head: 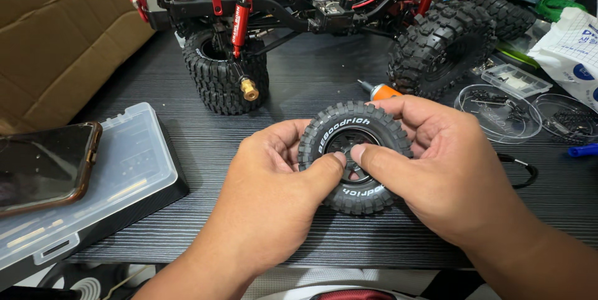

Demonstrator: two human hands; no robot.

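- Table (299, 82): dark wood-grain top; its near edge is partly covered by both forearms, and what lies below that edge is too cut off to make out.
- Model truck (324, 1): open chassis with red and black wiring, cut off at the top edge. 3 of its tyres show; the front axle ends in a bare brass hub (250, 90).
- Cardboard box (62, 32): upper left, cut off by the frame.
- Plastic case (112, 182): clear lid, left of the hands; a phone (43, 166) lies on it, cut off at the left edge.
- 2 clear round dishes (498, 113): right of the hands; contents too small to identify.
- Loose wheel (354, 157): black knobby tyre with white lettering, held above the table at centre frame, just in front of the truck.
- Left hand (274, 182): closed on the wheel's left side, thumb on the rim.
- Right hand (436, 163): closed on the wheel's right side, thumb on the rim, fingers hiding the rear tread.
- Screwdriver (381, 91): orange handle, mostly hidden behind the right hand's fingers.
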